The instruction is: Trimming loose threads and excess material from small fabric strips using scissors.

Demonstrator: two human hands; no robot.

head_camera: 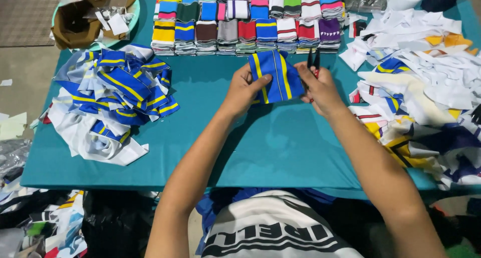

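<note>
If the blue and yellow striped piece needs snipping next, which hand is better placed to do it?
Right, probably. The right hand already has small dark snips in its fingers, right at the edge of the blue and yellow striped piece. The left hand only grips the piece's other edge.

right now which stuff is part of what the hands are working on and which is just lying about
In hand:
left hand and right hand holding blue yellow-striped cloth piece
small snips in right hand

Lying about:
blue striped pile
folded stacks
white scrap heap
basin of paper
</note>
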